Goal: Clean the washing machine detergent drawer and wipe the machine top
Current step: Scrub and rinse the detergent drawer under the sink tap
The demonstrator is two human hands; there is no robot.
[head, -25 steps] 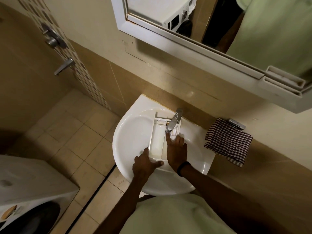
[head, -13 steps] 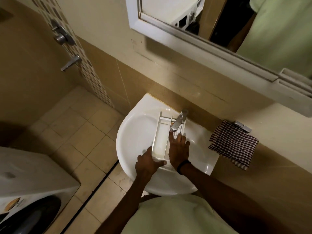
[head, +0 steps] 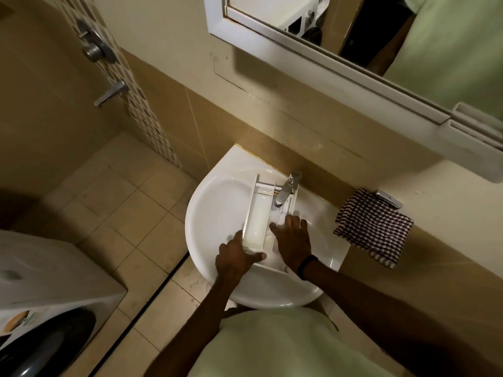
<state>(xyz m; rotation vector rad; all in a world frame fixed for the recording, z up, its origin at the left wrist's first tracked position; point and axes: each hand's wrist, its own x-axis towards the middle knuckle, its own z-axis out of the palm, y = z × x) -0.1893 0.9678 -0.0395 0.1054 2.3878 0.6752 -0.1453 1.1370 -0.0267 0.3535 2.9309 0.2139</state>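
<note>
While the detergent drawer lies lengthwise in the sink, far end under the tap, head view obs.:

The left hand grips the near-left corner, thumb hooked across the front end. Same hold as 1.0 s and 0.5 s ago, no shift.

The right hand is what changed. 1.0 s ago its fingers stretched up the right-side compartment almost to the spout. Now it is pulled back toward the near end, fingers flat and spread, holding nothing, palm pressing on the drawer's right part, thumb reaching to the mid divider. Dark wristband on that wrist.

Reads as a bare-hand rubbing stroke, i.e. drawer wash in progress, approx. mid-step. Water flow: cannot tell at this res. Drawer has not moved w.r.t. the sink; framing diff. is head motion only.

Untouched: checked cloth hanging on the wall right of the sink. Lower left: washing machine, top not yet wiped, so 2nd half of task is outstanding.
</note>
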